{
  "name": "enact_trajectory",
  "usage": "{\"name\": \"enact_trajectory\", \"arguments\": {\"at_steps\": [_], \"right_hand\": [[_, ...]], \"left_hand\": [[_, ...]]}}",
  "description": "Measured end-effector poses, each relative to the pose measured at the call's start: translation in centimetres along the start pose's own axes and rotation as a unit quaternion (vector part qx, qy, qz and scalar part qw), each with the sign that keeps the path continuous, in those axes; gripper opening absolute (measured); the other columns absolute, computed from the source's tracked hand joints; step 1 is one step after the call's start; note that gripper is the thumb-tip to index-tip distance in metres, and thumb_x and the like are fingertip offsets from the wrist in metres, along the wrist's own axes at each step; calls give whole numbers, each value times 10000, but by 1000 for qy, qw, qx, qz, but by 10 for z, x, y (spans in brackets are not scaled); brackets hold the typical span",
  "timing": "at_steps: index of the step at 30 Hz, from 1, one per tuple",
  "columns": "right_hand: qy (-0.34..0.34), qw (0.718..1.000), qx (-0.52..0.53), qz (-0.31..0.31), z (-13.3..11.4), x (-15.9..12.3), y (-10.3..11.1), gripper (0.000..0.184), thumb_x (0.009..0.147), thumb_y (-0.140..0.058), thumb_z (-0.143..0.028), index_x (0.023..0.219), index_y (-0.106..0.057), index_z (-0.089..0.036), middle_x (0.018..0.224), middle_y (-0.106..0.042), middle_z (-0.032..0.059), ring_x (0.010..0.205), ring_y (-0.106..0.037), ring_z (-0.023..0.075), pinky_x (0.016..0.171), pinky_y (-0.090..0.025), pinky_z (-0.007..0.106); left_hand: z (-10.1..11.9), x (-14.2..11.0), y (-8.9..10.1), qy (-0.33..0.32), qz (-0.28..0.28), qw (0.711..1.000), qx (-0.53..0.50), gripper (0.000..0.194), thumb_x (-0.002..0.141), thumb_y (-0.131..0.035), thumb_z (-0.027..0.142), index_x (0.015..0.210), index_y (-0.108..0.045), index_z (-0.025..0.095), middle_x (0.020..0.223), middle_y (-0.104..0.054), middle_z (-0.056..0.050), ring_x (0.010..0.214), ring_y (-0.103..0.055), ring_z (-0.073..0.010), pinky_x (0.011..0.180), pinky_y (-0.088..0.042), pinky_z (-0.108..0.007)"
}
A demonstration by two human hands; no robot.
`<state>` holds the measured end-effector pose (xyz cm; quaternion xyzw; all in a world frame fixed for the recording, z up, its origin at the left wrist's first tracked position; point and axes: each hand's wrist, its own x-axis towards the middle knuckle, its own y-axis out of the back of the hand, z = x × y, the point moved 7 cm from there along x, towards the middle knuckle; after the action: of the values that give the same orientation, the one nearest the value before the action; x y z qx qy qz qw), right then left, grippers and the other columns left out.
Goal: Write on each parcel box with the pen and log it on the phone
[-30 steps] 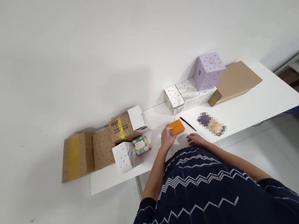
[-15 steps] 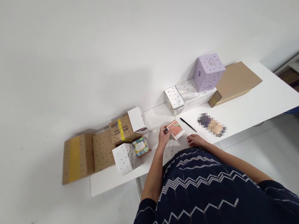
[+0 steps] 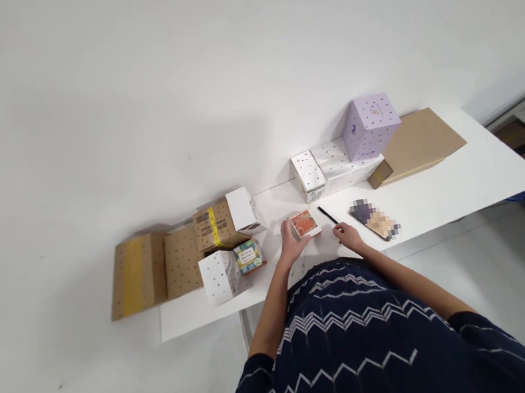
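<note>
My left hand (image 3: 293, 243) grips a small box (image 3: 304, 223) with an orange-red picture on top and white edges. Its fingers lie along the box's left side and the thumb along the near edge. To the right, my right hand (image 3: 349, 236) has its fingers closed on the near end of a slim black pen (image 3: 327, 215). The pen's far end points away to the upper left, and the part under my fingers is hidden. Beside that hand lies a phone-shaped flat object (image 3: 373, 219), its surface blurred by pixels.
On the white table (image 3: 480, 165), a purple box (image 3: 372, 126) stands on white dotted boxes (image 3: 307, 171) against the wall. A large brown carton (image 3: 420, 140) lies behind right. At left are dotted cartons (image 3: 136, 273), a white box (image 3: 216, 279) and a green-blue packet (image 3: 249, 256).
My right hand has moved from resting near the table edge to the pen's near end and closed there. My left hand has shifted its hold, and the small box now sits turned and flatter.
</note>
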<state>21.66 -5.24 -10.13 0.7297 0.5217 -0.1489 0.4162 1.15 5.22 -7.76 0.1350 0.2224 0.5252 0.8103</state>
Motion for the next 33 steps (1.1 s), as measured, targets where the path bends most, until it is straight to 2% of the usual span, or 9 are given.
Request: {"name": "enact_trajectory", "arguments": {"at_steps": [5,9,12,16,19,22,26,29,33], "right_hand": [[43,992,-104,52,-16,22,20,304,797,-626,-267,1068,-528,-168,1018,-630,131,1040,-565,260,756,-414,274],[41,987,-142,59,-21,29,18,257,773,-634,-202,1007,-539,-156,1002,-633,154,1037,-571,275,739,-410,284],[38,988,-138,59,-21,32,15,164,743,-628,-145,894,-568,-168,928,-645,131,1009,-585,259,725,-411,272],[41,993,-93,55,-16,31,16,91,696,-635,-141,688,-552,-178,775,-645,86,914,-603,237,683,-420,256],[37,998,-32,43,-10,22,18,120,712,-602,-183,623,-522,-182,608,-603,43,717,-613,192,592,-431,243],[37,998,51,27,-8,6,21,137,778,-515,-236,653,-508,-180,550,-582,26,551,-587,147,523,-454,239],[51,980,190,28,-19,-16,31,119,802,-475,-277,722,-454,-193,628,-608,31,567,-617,133,556,-513,243],[70,937,342,15,-35,-27,37,163,727,-569,-295,733,-433,-204,595,-587,5,536,-612,141,529,-511,253],[124,908,399,8,-63,-38,39,208,685,-610,-333,749,-454,-209,577,-597,-14,514,-599,144,495,-489,257]], "left_hand": [[16,-5,-11,-33,-65,991,109,1142,518,-807,258,1458,-160,223,1547,-46,-158,1406,-151,-352,1097,-248,-484],[17,-1,-10,-20,-79,981,175,1061,556,-764,201,1450,-198,278,1558,-8,-120,1360,-264,-384,1038,-337,-490],[19,5,-6,-44,-77,980,177,964,584,-744,188,1427,-282,260,1541,-123,-126,1341,-312,-357,1049,-337,-474],[22,14,3,-51,-55,992,99,905,530,-794,251,1357,-430,205,1417,-384,-138,1297,-372,-333,1067,-323,-457],[17,19,2,-4,-86,996,-20,668,596,-763,323,1221,-576,182,1174,-611,-84,1107,-547,-275,977,-422,-420],[5,19,-1,76,-112,986,-94,498,628,-747,351,1089,-661,183,1025,-682,-53,943,-618,-227,871,-486,-365],[-7,15,-11,126,-146,965,-177,420,713,-672,358,1089,-662,172,991,-692,-49,908,-636,-202,822,-505,-336],[-9,19,-10,107,-107,971,-187,435,731,-666,340,1124,-637,157,1052,-670,-74,934,-631,-199,815,-510,-320],[-1,18,8,45,35,993,-99,464,755,-656,319,1191,-582,178,1213,-578,-113,911,-618,-171,812,-514,-312]]}}
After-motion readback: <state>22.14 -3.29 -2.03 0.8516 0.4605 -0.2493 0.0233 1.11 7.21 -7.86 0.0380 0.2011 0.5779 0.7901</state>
